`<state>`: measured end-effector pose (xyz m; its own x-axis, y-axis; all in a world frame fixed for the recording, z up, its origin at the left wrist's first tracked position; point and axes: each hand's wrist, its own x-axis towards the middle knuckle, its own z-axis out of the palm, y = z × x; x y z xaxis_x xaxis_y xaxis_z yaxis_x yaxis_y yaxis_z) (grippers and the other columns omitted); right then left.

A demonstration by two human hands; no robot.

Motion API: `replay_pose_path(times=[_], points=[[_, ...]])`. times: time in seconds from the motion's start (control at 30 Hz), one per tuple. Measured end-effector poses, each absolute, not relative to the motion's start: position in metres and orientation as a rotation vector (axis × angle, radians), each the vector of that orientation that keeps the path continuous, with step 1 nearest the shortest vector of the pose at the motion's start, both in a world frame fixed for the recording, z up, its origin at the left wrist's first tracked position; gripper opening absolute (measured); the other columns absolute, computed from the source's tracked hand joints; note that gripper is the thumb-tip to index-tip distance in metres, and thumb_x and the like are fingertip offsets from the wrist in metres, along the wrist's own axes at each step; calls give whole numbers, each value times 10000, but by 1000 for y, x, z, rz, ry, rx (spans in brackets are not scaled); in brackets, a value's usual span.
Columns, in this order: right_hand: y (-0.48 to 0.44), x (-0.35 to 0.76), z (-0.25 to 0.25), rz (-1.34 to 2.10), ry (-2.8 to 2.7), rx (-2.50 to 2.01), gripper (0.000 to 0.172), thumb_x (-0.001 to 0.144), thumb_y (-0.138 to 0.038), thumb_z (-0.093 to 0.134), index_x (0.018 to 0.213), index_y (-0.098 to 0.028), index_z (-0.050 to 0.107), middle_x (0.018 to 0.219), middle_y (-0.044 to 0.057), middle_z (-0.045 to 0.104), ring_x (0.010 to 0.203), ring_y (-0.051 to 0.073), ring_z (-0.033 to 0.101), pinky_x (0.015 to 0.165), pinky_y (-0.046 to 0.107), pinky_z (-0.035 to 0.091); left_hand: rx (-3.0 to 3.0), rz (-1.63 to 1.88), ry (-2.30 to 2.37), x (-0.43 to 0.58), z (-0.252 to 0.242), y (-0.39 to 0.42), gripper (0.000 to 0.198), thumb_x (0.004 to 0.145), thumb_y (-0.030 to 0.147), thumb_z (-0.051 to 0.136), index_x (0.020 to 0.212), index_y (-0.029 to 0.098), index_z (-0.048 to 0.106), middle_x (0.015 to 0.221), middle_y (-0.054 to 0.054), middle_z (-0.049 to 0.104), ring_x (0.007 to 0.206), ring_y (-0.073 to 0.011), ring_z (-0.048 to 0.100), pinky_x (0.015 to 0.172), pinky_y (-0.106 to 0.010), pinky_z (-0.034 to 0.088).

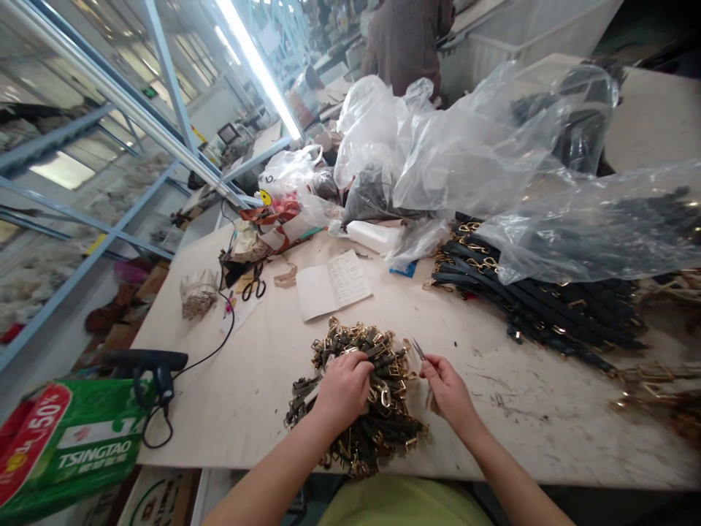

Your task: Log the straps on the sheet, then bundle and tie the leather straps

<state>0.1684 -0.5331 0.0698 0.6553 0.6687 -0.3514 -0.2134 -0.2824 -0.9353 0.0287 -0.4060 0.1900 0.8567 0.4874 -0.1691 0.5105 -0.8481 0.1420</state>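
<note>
A heap of short dark olive straps with gold metal buckles and clips [402,427] lies at the table's front edge, before my body. My left hand [346,383] rests on top of this heap with its fingers curled in among the straps; what they grip is hidden. Just right of the heap, my right hand [445,385] is closed on small thread snips [418,349], by the look of them. Their pointed metal blades stick up and left toward the heap, beside a gold clip at its edge.
An open notebook [335,285] lies beyond the heap, with black scissors [254,283] to its left. Longer black straps [526,299] and clear plastic bags [465,146] fill the right and back. A scanner-like black device [156,369] sits at the left edge. A person [405,44] is behind.
</note>
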Motion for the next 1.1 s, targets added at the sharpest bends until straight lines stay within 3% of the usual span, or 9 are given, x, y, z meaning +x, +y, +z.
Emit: replay_pose_path(times=[0.13, 0.33, 0.5, 0.63, 0.77, 0.9, 1.1], points=[[-530, 163, 67, 892, -406, -1638, 438, 778, -538, 450, 994, -163, 518, 822, 59, 608, 780, 204, 558, 768, 364, 432, 2916, -185, 964, 44, 189, -408, 265, 835, 246, 461, 1074, 181, 557, 1056, -82, 581, 972, -234, 497, 854, -408, 392], [-528, 160, 68, 898, -369, -1620, 444, 778, -548, 449, 1000, -167, 502, 832, 59, 596, 798, 201, 556, 789, 360, 425, 2976, -347, 634, 29, 188, -421, 133, 831, 188, 487, 912, 217, 588, 999, -29, 588, 944, -204, 485, 836, -371, 377], [-532, 168, 69, 845, -341, -1679, 467, 776, -566, 431, 991, -160, 509, 818, 61, 586, 781, 197, 543, 761, 356, 425, 2943, -323, 590, 20, 189, -422, 123, 850, 207, 465, 891, 211, 581, 966, -24, 600, 933, -195, 496, 842, -361, 379], [-535, 176, 67, 832, -313, -1716, 463, 778, -573, 422, 982, -166, 505, 806, 55, 579, 774, 193, 539, 756, 352, 415, 2921, -350, 753, 39, 190, -416, 223, 865, 186, 387, 997, 190, 566, 881, -60, 626, 883, -214, 544, 814, -369, 409], [-535, 178, 67, 849, -306, -1700, 472, 772, -583, 424, 995, -173, 498, 807, 50, 574, 769, 187, 531, 754, 343, 409, 2844, -606, 1129, 67, 186, -407, 285, 869, 254, 396, 1079, 109, 524, 811, -133, 649, 776, -265, 614, 668, -358, 453], [-538, 180, 66, 861, -290, -1694, 500, 750, -600, 434, 987, -164, 499, 805, 53, 576, 776, 190, 536, 767, 346, 410, 2775, -764, 1200, 82, 184, -405, 201, 845, 228, 435, 902, 106, 584, 761, -139, 655, 741, -278, 633, 618, -347, 466], [-537, 182, 71, 855, -299, -1713, 514, 743, -604, 436, 992, -161, 510, 798, 52, 584, 754, 187, 542, 753, 347, 423, 2843, -921, 701, 68, 191, -419, 100, 735, 121, 525, 794, 133, 605, 749, -84, 646, 787, -248, 596, 761, -406, 456]])
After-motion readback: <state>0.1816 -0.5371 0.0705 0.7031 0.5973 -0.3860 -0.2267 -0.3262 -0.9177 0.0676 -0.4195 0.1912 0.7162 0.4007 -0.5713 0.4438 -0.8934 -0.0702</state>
